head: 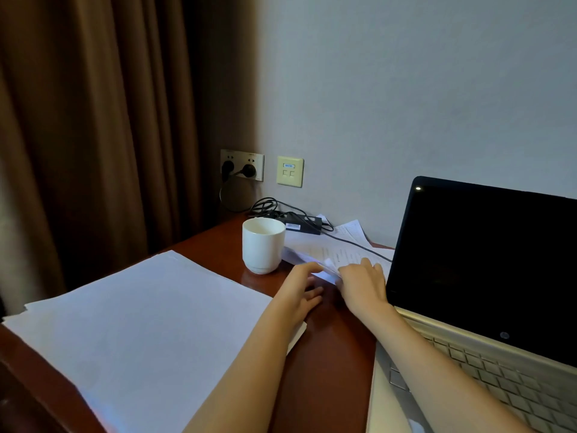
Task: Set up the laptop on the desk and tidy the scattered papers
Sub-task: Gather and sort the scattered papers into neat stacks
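The open laptop (487, 276) stands at the right of the red-brown desk (327, 348), its screen dark. A neat stack of white papers (146, 320) lies at the left front. Several loose printed sheets (324, 250) lie scattered at the back beside the laptop. My right hand (362, 284) rests on the near edge of those sheets, its fingers bent over the lifted edge. My left hand (301, 287) reaches the same edge from the left, its fingertips touching the paper.
A white cup (263, 244) stands just left of the loose sheets, close to my left hand. A black power adapter (301, 223) and its cable lie on the papers at the back, plugged into a wall socket (242, 165). Brown curtains (93, 120) hang left.
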Available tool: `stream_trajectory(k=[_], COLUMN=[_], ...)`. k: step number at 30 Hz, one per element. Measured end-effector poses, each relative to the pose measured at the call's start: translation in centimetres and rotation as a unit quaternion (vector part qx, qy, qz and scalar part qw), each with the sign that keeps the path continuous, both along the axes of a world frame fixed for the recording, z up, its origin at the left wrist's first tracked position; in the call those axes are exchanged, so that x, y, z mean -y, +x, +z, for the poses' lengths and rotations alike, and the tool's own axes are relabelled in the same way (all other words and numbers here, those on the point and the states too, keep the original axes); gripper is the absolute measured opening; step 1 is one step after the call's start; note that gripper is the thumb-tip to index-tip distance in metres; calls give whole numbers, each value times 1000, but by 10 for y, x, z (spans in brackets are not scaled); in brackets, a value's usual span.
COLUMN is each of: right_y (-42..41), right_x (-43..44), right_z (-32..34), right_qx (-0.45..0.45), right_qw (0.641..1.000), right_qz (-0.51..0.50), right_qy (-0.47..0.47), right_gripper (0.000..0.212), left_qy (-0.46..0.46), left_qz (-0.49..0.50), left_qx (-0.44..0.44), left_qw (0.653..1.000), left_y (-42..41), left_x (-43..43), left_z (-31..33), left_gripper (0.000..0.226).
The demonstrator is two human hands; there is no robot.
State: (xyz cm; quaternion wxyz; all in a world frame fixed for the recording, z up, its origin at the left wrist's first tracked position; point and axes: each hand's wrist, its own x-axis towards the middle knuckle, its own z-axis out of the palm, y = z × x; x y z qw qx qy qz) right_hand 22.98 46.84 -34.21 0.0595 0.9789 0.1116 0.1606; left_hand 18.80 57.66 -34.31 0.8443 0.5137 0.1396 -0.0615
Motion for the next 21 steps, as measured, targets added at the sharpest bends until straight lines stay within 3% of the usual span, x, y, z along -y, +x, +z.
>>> stream_trajectory(k=[3,6,8,21], right_y=[8,17,25,51], right_x=[-2,0,2,-1], right_z=[3,15,25,95], right_qx=[-5,2,6,125], right_qw=[992,953,923,863], right_qz=[-20,-43,-56,-62], right_qy=[125,299,381,485], right_gripper=[26,23,28,31], left_qy=[-21,-31,-31,-59], left_qz=[-6,-8,0,9], left_qx=[-2,4,11,64], left_qw=[1000,999,999,996], left_y=[2,4,5,3], left_x=[-3,-6,-7,-13], left_z=[1,0,2,10], left_gripper=[27,44,43,6])
